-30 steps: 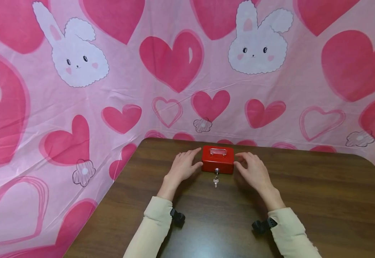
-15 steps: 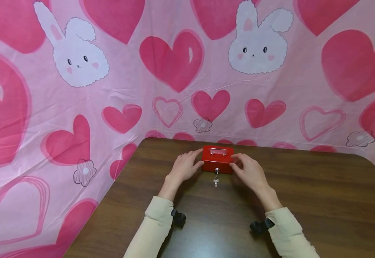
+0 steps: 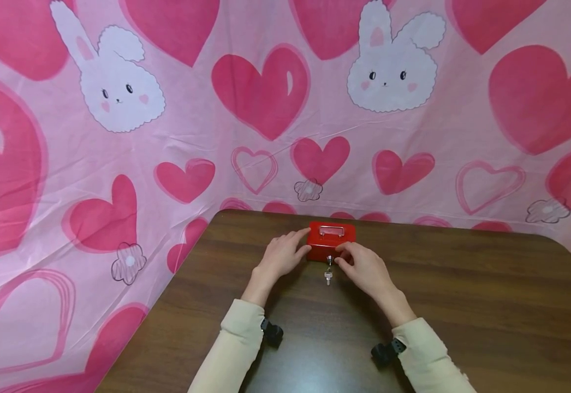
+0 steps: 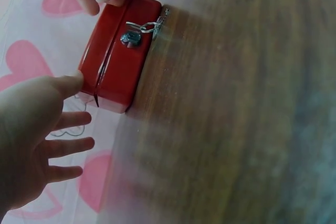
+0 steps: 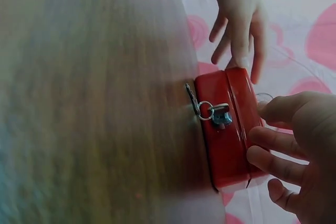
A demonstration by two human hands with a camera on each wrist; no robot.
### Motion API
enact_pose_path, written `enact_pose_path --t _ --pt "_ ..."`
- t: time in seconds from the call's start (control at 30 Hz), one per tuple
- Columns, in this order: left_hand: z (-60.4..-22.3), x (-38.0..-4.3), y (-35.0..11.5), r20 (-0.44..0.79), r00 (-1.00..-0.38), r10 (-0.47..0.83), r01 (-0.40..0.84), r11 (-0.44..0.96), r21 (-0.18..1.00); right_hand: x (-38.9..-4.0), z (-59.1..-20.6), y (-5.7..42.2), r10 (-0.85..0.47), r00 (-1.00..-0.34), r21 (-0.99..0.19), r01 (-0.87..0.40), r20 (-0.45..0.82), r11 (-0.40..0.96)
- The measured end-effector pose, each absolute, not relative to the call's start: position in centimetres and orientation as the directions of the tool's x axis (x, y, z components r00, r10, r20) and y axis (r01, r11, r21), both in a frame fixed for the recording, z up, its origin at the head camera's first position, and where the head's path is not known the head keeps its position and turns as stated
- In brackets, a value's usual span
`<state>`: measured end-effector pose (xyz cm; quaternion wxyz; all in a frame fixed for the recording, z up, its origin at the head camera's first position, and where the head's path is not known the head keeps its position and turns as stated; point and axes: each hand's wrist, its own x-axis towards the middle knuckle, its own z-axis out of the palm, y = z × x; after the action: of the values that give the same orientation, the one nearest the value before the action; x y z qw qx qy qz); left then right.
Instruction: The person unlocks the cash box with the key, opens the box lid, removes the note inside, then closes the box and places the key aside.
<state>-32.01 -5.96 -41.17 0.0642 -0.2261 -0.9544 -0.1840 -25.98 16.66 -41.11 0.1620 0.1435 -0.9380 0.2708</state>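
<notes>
Right hand (image 3: 366,268), loosely spread, moved to five o'clock of rectangular red metal box (image 3: 331,243); spread left hand (image 3: 280,254) should steady it.

Box (image 4: 121,66): metal in appearance; smooth, high-gloss coating on all visible faces. Handle (image 3: 332,227): bright, polished metal. Lock (image 5: 222,119): smooth, reflective metal. Key (image 3: 328,277): shiny metal. Table (image 3: 487,295): wood-grain top, smooth, satin sheen, 1 pale reflection toward the near edge. Backdrop (image 3: 329,114): printed cloth, mostly matt, creased. Left sleeve (image 3: 229,349), right sleeve (image 3: 430,355): matt cloth, lightly wrinkled. 2 wrist cameras (image 3: 273,333): plastic in appearance, low sheen.
</notes>
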Motion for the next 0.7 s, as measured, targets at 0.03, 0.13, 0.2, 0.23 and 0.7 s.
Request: enact_pose_path --t 0.03,0.13,0.2,0.23,0.7 --pt "-41.2 -32.0 -5.9 0.206 -0.889 0.41 0.457 0.83 0.32 -25.9 -41.1 16.5 -0.183 -0.909 -0.461 -0.354 0.375 0.814" --pt "-41.3 -32.0 -5.9 0.216 -0.883 0.418 0.468 0.828 0.309 -26.0 -41.2 16.3 -0.188 -0.915 -0.461 -0.348 0.357 0.816" --pt "-41.3 -32.0 -5.8 0.216 -0.88 0.424 0.473 0.827 0.304 -26.0 -41.3 16.2 -0.194 -0.92 -0.467 -0.345 0.342 0.814" --pt "-41.3 -32.0 -5.8 0.218 -0.877 0.427 0.477 0.825 0.302 -26.1 -41.3 16.1 -0.194 -0.923 -0.471 -0.341 0.333 0.813" --pt "-41.4 -31.8 -5.4 0.219 -0.865 0.452 0.499 0.822 0.273 -26.6 -41.3 15.3 -0.205 -0.942 -0.486 -0.315 0.265 0.815"
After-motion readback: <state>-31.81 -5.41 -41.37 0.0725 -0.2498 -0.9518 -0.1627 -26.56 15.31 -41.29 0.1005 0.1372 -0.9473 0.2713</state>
